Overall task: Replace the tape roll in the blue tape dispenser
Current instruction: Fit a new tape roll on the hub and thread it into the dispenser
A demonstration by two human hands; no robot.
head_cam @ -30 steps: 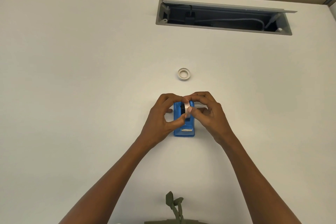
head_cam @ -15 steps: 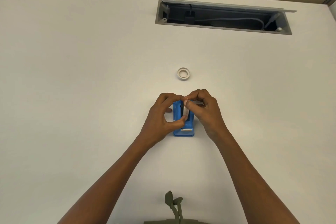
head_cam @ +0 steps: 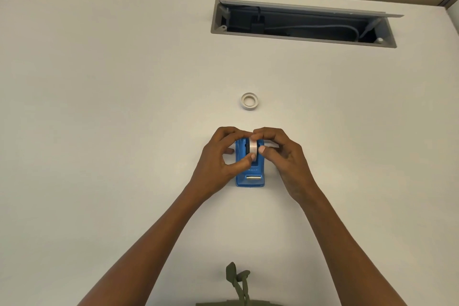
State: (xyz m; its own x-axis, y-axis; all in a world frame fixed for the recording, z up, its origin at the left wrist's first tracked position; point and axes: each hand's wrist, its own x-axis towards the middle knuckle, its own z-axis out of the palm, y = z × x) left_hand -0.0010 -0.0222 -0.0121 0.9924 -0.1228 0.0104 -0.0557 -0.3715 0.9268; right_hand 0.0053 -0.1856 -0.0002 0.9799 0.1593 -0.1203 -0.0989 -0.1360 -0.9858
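The blue tape dispenser [head_cam: 250, 176] stands on the white desk, its metal cutter facing me. A white tape roll [head_cam: 252, 148] on a black hub stands upright in the dispenser's cradle. My left hand [head_cam: 218, 156] pinches the roll from the left, thumb low on its front. My right hand [head_cam: 280, 154] grips it from the right, fingers over the top. A second white tape roll [head_cam: 249, 100] lies flat on the desk just beyond the dispenser.
An open grey cable tray [head_cam: 303, 23] with cords inside is sunk into the desk at the back right. An olive strap [head_cam: 238, 281] hangs at the bottom edge near my body. The desk's curved far edge runs along the top.
Both hands have shifted slightly on the roll, and the roll sits lower in the dispenser cradle than a second ago. The spare roll has not moved.
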